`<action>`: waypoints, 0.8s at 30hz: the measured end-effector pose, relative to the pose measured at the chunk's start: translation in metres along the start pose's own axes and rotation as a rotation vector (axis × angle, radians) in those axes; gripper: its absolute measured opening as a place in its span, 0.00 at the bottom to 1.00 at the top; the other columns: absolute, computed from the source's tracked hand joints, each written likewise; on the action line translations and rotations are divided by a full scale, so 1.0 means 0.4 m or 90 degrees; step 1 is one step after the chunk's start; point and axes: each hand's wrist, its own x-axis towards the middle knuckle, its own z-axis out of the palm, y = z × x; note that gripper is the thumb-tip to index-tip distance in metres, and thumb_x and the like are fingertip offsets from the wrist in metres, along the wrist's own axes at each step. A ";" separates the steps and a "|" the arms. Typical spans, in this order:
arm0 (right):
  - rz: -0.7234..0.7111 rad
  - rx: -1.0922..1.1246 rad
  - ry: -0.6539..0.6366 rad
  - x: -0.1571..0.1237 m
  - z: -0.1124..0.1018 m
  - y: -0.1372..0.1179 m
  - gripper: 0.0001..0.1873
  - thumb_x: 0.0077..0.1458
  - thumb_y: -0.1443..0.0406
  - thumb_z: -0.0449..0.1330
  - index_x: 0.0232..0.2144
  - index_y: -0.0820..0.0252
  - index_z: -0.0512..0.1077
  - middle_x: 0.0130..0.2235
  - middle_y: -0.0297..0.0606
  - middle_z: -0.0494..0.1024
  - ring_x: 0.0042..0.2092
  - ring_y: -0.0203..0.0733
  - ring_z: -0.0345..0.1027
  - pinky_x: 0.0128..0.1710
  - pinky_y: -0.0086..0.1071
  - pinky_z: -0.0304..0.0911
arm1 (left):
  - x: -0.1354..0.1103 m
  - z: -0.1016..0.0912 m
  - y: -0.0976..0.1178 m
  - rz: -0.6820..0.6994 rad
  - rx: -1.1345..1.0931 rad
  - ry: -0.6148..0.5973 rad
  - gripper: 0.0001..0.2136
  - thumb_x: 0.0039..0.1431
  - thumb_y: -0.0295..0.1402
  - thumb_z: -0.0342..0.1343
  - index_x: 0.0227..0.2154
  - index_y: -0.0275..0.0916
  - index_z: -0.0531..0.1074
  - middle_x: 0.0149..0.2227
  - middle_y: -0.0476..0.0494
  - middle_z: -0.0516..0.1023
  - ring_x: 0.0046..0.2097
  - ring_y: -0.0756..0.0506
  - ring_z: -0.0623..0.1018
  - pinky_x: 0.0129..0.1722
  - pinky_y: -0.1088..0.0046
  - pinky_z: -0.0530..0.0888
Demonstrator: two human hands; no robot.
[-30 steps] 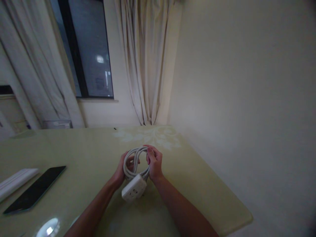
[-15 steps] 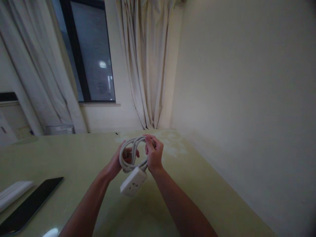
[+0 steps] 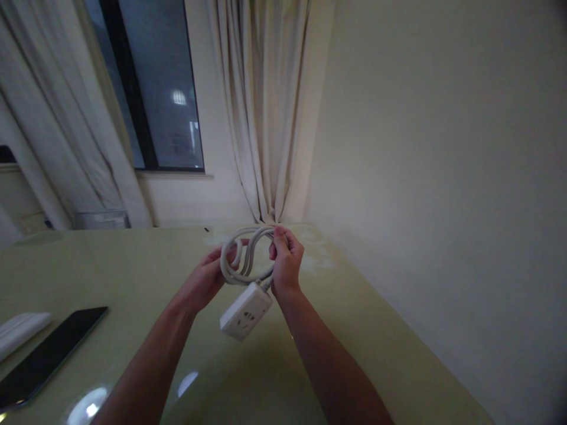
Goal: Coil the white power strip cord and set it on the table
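Observation:
A grey-white power strip cable [image 3: 227, 274] is wound into a loose coil in front of me, above the table. My right hand [image 3: 287, 260] grips the right side of the coil, thumb on top and fingers curled round the strands. On the left side, my left hand [image 3: 208, 277] holds the loops, with its fingers partly hidden behind and inside the coil. From the cable's lower end hangs the white power strip [image 3: 245, 311], tilted, its socket face towards me. Both hands are raised off the tabletop.
The pale green glossy table [image 3: 146, 271] runs up to a bare wall [image 3: 420, 177] on the right. At left lie a black flat slab like a tablet [image 3: 53, 354] and a white object [image 3: 22, 330]. Curtains [image 3: 270, 118] and a window [image 3: 159, 82] are behind.
Both hands and the coil have shifted slightly right and up in view. The power strip has swung a little with them. My left fingers have moved along the loops.

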 end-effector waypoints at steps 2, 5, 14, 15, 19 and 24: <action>0.020 0.000 0.028 0.009 -0.006 0.021 0.23 0.61 0.46 0.63 0.32 0.60 0.75 0.19 0.24 0.58 0.22 0.32 0.49 0.23 0.29 0.48 | -0.009 0.012 0.022 0.018 0.003 0.016 0.17 0.46 0.35 0.70 0.40 0.37 0.82 0.28 0.47 0.73 0.27 0.50 0.67 0.25 0.75 0.66; 0.038 -0.016 0.045 0.014 -0.011 0.051 0.23 0.62 0.46 0.62 0.28 0.58 0.70 0.19 0.24 0.58 0.22 0.32 0.50 0.23 0.29 0.48 | -0.016 0.041 0.037 0.034 -0.029 0.043 0.14 0.53 0.39 0.61 0.37 0.35 0.82 0.27 0.46 0.71 0.25 0.50 0.64 0.22 0.74 0.64; -0.148 -0.319 -0.140 0.022 -0.029 0.026 0.12 0.61 0.57 0.64 0.43 0.57 0.77 0.43 0.41 0.79 0.43 0.44 0.71 0.44 0.36 0.66 | 0.006 0.048 0.002 0.210 0.209 0.248 0.18 0.54 0.47 0.67 0.38 0.37 0.84 0.30 0.46 0.76 0.31 0.46 0.71 0.26 0.74 0.65; -0.206 -0.348 -0.136 0.017 -0.028 0.009 0.12 0.63 0.59 0.63 0.46 0.56 0.77 0.48 0.43 0.78 0.48 0.46 0.71 0.49 0.38 0.66 | 0.005 0.047 0.008 0.231 0.227 0.241 0.17 0.54 0.47 0.67 0.37 0.38 0.84 0.32 0.45 0.77 0.33 0.45 0.72 0.28 0.74 0.66; -0.306 -0.464 -0.172 -0.010 -0.010 -0.048 0.09 0.67 0.59 0.61 0.43 0.56 0.79 0.43 0.42 0.80 0.48 0.47 0.70 0.54 0.41 0.60 | -0.007 0.054 0.031 0.256 0.257 0.191 0.14 0.55 0.44 0.67 0.38 0.39 0.85 0.35 0.42 0.80 0.40 0.40 0.76 0.34 0.71 0.71; -0.204 -0.485 -0.220 -0.008 -0.007 -0.038 0.12 0.68 0.58 0.61 0.34 0.55 0.78 0.26 0.33 0.75 0.31 0.40 0.65 0.37 0.34 0.56 | -0.017 0.064 0.034 0.202 0.177 0.096 0.20 0.54 0.47 0.70 0.42 0.37 0.84 0.40 0.39 0.83 0.47 0.36 0.78 0.42 0.68 0.74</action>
